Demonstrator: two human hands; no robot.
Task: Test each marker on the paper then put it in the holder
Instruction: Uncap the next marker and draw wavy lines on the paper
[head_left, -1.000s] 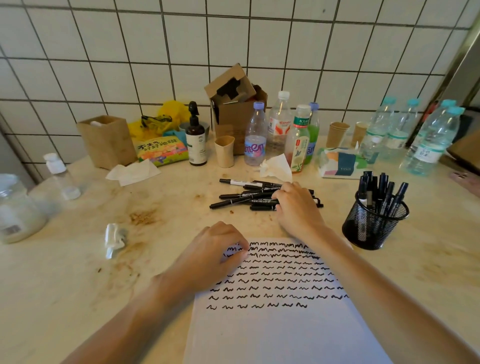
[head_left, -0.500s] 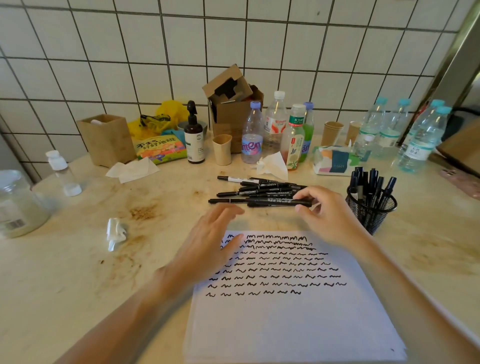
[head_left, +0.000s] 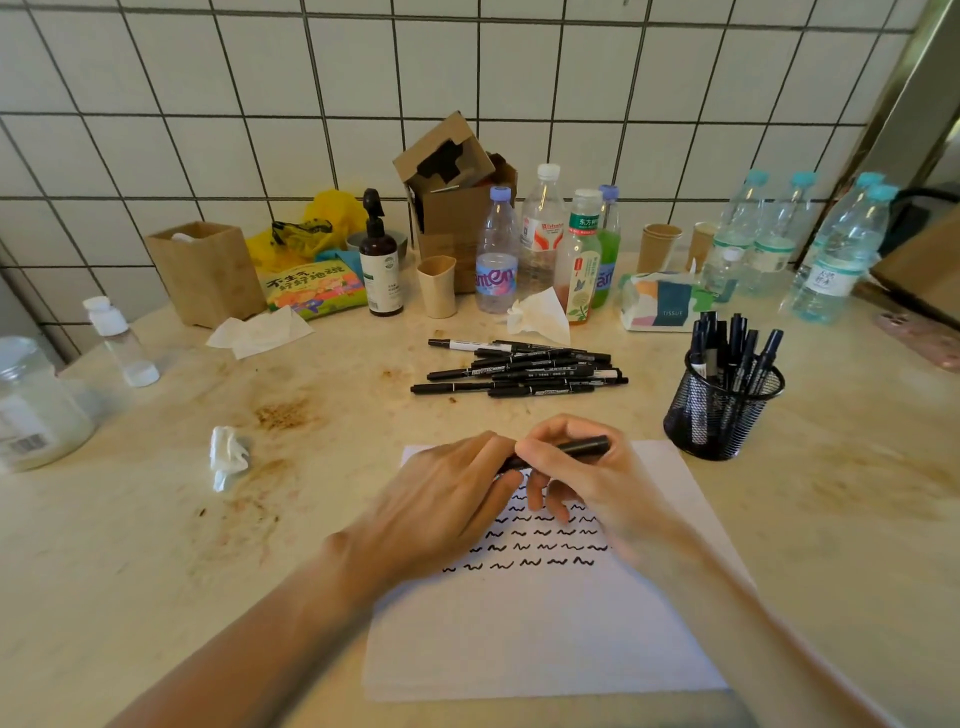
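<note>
One black marker is held level above the top edge of the paper, lying left to right between both hands. The right hand has its fingers curled round the barrel, with the marker's right end showing past the knuckles. The left hand meets it at the marker's left end, fingers bent onto that end; whether they pinch the cap or only touch it cannot be told, as the end is hidden.

The paper lies flat on the table under both hands and carries rows of short black squiggles in its upper half; its lower half is blank.

A pile of black markers lies on the table beyond the paper, well apart from the hands. The black mesh holder stands upright just beside the paper's top right corner, with several markers upright in it.

Further out, a crumpled tissue lies to the left of the paper. Along the tiled wall stand plastic bottles, a cardboard box, a dark pump bottle and a tissue pack.
</note>
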